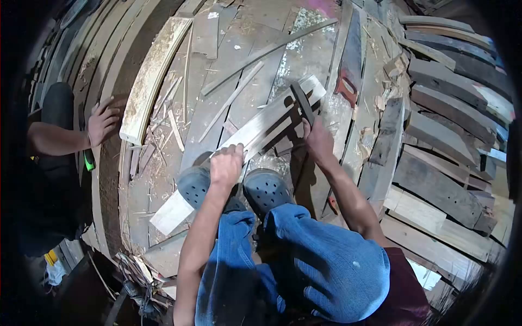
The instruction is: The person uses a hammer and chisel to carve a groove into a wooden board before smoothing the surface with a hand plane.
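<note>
A pale wooden board (272,117) lies slantwise on the plank floor, passing between and beside my shoes. My left hand (227,164) is closed over it near its middle, just ahead of my left shoe. My right hand (318,142) grips a dark, flat, blade-like tool (302,102), whose exact kind I cannot make out. This tool is over the board's far end and throws a shadow there; whether it touches the wood is unclear. My shoes (267,190) are close to the board's near half.
A handsaw (347,87) with a red handle lies to the right. Stacked timbers (435,174) line the right side. At left, a co-worker's hand (103,120) is near a thick pale beam (155,76). Wood strips (231,102) and shavings litter the floor.
</note>
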Action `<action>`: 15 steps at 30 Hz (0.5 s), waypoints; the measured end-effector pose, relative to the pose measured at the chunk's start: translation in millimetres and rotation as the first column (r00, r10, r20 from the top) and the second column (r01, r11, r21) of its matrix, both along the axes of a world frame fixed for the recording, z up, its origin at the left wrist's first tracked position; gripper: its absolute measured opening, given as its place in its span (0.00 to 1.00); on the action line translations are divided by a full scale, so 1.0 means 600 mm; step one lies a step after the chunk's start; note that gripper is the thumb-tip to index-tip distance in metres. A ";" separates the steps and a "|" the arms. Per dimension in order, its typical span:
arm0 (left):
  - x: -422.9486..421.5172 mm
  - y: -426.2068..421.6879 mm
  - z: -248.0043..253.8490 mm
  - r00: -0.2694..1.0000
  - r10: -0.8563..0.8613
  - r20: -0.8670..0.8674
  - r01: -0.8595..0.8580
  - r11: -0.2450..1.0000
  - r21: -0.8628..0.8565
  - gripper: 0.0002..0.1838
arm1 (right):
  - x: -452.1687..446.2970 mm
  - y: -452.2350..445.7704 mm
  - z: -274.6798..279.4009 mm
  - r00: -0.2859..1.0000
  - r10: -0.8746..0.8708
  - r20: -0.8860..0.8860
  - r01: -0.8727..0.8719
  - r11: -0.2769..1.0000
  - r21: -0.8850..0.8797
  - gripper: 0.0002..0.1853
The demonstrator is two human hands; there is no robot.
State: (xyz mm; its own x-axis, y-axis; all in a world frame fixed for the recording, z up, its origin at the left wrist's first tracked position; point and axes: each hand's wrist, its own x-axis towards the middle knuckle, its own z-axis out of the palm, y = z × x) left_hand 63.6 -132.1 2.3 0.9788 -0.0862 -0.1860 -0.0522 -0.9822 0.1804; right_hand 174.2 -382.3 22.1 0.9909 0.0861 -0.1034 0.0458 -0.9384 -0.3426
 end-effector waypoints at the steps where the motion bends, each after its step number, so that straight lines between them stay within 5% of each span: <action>1: 0.006 0.000 0.004 1.000 0.001 -0.009 -0.001 1.000 0.004 0.05 | -0.017 0.013 0.007 0.996 0.058 -0.070 -0.060 0.998 -0.018 0.14; 6: 0.003 0.006 -0.019 1.000 -0.008 0.005 0.008 1.000 -0.013 0.11 | -0.115 0.038 -0.003 0.848 0.494 -0.191 -0.519 0.848 -0.108 0.13; 10: 0.007 -0.001 0.002 0.999 0.023 -0.027 -0.023 1.000 -0.006 0.11 | 0.005 -0.025 -0.028 0.994 0.078 0.080 -0.082 0.996 0.041 0.17; 11: 0.001 0.001 -0.002 1.000 0.013 -0.026 -0.013 1.000 -0.007 0.11 | 0.033 -0.022 0.012 0.992 -0.073 -0.103 0.072 0.997 -0.015 0.16; 13: 0.006 0.004 -0.008 1.000 -0.007 0.001 0.008 1.000 -0.012 0.11 | 0.013 -0.005 0.015 0.995 -0.093 -0.017 0.094 0.995 0.023 0.15; 15: 0.010 0.005 -0.003 0.999 0.005 0.035 -0.003 0.998 -0.070 0.10 | -0.058 0.019 0.016 0.948 0.196 -0.249 -0.214 0.976 -0.047 0.13</action>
